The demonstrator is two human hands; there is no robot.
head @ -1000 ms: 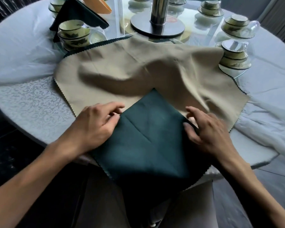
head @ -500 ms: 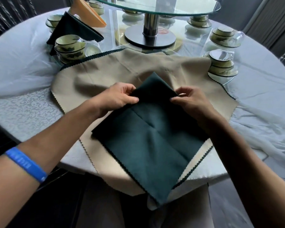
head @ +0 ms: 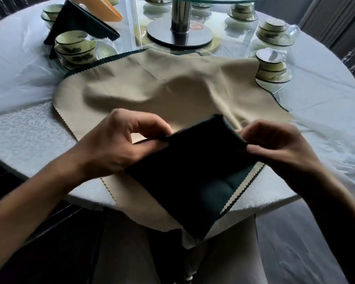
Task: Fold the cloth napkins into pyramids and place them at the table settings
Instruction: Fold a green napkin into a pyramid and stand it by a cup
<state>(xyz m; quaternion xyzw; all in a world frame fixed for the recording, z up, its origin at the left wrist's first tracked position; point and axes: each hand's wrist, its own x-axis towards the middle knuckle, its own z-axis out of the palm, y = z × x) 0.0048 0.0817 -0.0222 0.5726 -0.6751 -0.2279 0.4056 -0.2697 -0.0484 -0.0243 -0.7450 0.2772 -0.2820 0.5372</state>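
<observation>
Nearest, at 6 o'clock: dark green cloth napkin with zigzag edge (head: 191, 181), far corner now pulled back toward the body, earlier stretched further over the beige cloth napkin (head: 172, 87) beneath. Left hand (head: 119, 146) and right hand (head: 275, 144) pinching its top edge, at 9 and 3 o'clock. Beyond, on the white-clothed round counter (head: 29, 128): stacked cups (head: 74, 48) at 11, folded green pyramid napkin (head: 80, 21).

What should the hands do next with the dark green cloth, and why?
Probably lay the lifted far edge down and press the fold flat. The left hand and right hand each pinch that edge of the dark green cloth napkin, holding it up off the spread beige cloth napkin. It is still flat, not yet a pyramid like the folded dark green napkin by the cups.
</observation>
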